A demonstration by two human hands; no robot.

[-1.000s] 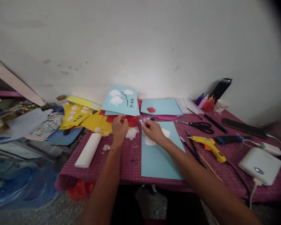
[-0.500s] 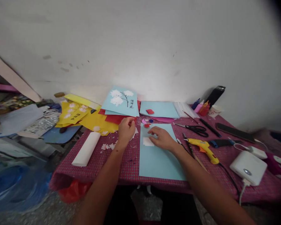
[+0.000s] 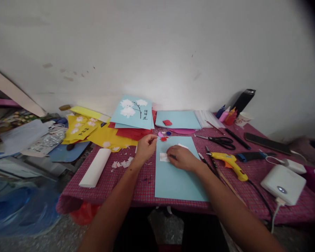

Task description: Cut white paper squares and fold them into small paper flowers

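My left hand (image 3: 146,149) hovers by the left edge of a light blue sheet (image 3: 178,183), thumb and fingertips pinched together; anything between them is too small to make out. My right hand (image 3: 182,158) rests over the upper part of that sheet, its fingers curled down onto a small white piece of paper (image 3: 163,157). Behind the knuckles another white paper edge (image 3: 183,145) shows, and the hand hides whatever joins the two. Small red paper bits (image 3: 164,139) and a pink disc (image 3: 160,134) lie just beyond the sheet.
Right of the sheet lie black scissors (image 3: 222,140), a yellow glue gun (image 3: 229,163) with its cord, and a white power bank (image 3: 283,183). On the left are a white paper roll (image 3: 96,168) and torn scraps (image 3: 123,163). Flower cards (image 3: 133,112) stand at the back.
My left hand has moved slightly right, towards the sheet. The fingers of my right hand have closed down on the white paper, and a white edge now shows behind that hand.
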